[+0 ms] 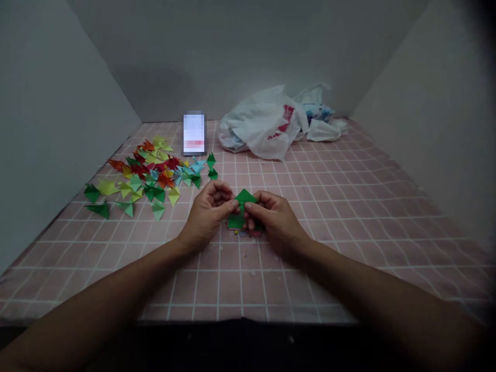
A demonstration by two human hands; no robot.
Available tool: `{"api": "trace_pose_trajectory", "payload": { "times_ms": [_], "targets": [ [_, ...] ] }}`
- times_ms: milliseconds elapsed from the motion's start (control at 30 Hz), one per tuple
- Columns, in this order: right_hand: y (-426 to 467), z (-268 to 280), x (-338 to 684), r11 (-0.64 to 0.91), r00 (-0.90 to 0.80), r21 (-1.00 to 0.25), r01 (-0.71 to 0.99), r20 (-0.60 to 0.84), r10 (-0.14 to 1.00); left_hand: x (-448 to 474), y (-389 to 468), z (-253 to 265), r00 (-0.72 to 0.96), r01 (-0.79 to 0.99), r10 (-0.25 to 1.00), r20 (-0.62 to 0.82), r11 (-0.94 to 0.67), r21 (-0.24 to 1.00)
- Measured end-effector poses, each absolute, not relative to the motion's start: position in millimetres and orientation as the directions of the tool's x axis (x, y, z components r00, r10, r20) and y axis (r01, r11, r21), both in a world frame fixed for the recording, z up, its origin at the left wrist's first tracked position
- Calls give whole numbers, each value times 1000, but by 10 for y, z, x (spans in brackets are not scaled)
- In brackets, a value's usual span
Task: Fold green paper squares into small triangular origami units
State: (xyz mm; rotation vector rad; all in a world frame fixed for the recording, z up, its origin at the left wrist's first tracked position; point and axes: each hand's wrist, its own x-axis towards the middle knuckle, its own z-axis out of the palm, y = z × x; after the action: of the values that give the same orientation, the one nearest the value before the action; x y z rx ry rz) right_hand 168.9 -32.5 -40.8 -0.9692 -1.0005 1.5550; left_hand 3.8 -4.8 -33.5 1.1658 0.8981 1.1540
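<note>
A folded piece of green origami paper (245, 196) is held up at the middle of the table, its pointed top facing away from me. My left hand (211, 209) pinches its left edge between thumb and fingers. On the right edge, my right hand (273, 214) grips it the same way, thumb on top. Just below lies a stack of paper squares (234, 223), green on top, with bits of other colours showing under its near edge. The right fingers hide part of that stack.
Many folded paper pieces (155, 170) in red, orange, yellow, green and blue spread over the left side. A phone (194, 133) with a lit, blurred screen stands behind them. White plastic bags (267, 124) lie at the back. A pink checked cloth (349, 206) covers the table; walls enclose three sides.
</note>
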Motion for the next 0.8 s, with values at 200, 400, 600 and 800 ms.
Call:
{"api": "trace_pose_trajectory", "payload": {
  "times_ms": [200,400,600,800],
  "targets": [
    [-315,-385,1693,-169,-209,-942,-292,-110,972,16,-28,-360,286,-165,958,-24,74,983],
    [-295,-402,1711,-163,-182,-935,-315,-109,977,20,-49,-325,294,-200,954,-53,116,973],
    [-290,-408,1714,-197,-197,-907,-373,-130,972,21,-51,-311,282,-186,958,-53,109,976],
    [-306,-380,1694,-181,-210,-929,-322,-116,971,18,-39,-308,225,-137,974,-9,40,990]
  ]
}}
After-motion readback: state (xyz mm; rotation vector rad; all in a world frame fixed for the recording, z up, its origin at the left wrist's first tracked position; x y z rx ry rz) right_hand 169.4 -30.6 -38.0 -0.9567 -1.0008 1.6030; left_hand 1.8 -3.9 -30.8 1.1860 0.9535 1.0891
